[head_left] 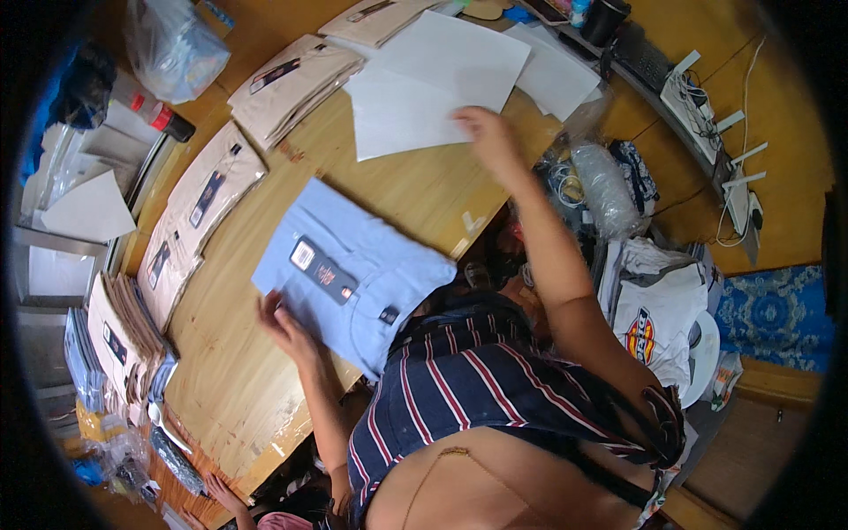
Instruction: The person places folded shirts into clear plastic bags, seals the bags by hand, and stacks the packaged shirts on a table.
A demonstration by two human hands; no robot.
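Note:
A light blue folded shirt (pixel 353 265) with a dark hang tag (pixel 322 269) lies on the wooden table (pixel 265 380), close to my body. My left hand (pixel 290 331) is at the shirt's left edge, fingers apart and not closed round it. Farther off to the right, my right hand (pixel 488 140) reaches over white sheets (pixel 433 79) at the table's far side. Its fingers are slightly bent at the lower right edge of the sheets, with no grip on one visible.
Pale pink folded shirts (pixel 291 84) line the far and left table edge, with a taller stack (pixel 128 331) at left. Another person's hand (pixel 225 496) rests near the lower left. Bubble wrap (pixel 605 190) and a white printed garment (pixel 658 309) are at right. A dark bottle (pixel 163 117) lies upper left.

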